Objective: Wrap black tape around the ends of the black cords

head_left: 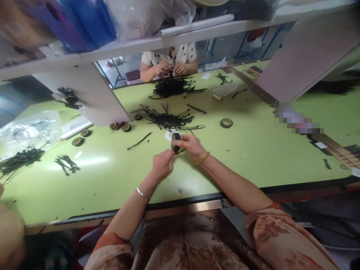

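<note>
Over the green worktop (253, 157), I see the right hand (191, 144) clamped on a roll of black tape (176, 142), held on edge just above the surface at centre. The left hand (162, 164) sits at its seven o'clock, fingertips pinched together at the roll's lower rim, possibly on the tape's loose end; I cannot tell. A heap of black strips (168, 119) lies at twelve o'clock of the roll. Another tape roll (226, 123) rests at two o'clock. Across the worktop, a co-worker's hands (171, 68) work over a second black pile (174, 87).
</note>
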`<state>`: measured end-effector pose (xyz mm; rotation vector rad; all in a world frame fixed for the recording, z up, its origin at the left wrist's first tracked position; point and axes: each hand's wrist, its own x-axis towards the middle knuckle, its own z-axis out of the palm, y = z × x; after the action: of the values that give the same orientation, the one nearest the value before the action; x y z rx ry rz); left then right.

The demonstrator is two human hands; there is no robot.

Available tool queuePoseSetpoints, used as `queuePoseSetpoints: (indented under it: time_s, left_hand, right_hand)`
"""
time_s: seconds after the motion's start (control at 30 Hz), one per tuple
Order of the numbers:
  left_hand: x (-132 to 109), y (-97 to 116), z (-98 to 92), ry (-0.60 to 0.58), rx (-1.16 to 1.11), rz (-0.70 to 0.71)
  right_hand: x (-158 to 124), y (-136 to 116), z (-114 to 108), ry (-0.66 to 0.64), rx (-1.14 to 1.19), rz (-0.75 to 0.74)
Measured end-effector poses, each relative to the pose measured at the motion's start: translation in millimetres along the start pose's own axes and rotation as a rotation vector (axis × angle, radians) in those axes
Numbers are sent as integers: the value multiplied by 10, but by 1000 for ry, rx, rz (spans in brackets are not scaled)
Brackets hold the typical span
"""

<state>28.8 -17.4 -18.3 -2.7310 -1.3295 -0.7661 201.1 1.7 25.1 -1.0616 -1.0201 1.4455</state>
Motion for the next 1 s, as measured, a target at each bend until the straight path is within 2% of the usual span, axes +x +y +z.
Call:
queuePoseSetpoints:
  time_s: [0.2, 0.4, 0.5, 0.6, 0.7, 0.77, 0.9, 1.0]
  left_hand:
    - [41, 19, -70, -89, -55, -244]
    - [71, 45, -98, -50, -254, -451]
    - [90, 30, -63, -34, -517, -587]
    - [124, -3, -29, -3, -945, -780]
    - [157, -47, -43, -30, -1329, -988]
    - [170, -76, -80, -69, -1493, -1064]
    - [170, -107, -145, -66, -1623, -999]
    - [157, -102, -149, -15, -1515, -881]
  right_hand:
    - [-8, 29, -32, -60, 46, -116]
    - [-17, 77, -61, -112, 23, -192]
    - [-9, 88, -102, -180, -73, -233]
    - [16, 103, -153, -235, -258, -348]
    - [44, 114, -190, -262, -442, -492]
    - [56, 117, -207, -255, -547, -566]
    - [74, 114, -246, -219, -762, -630]
    - [89, 97, -282, -276, -811, -611]
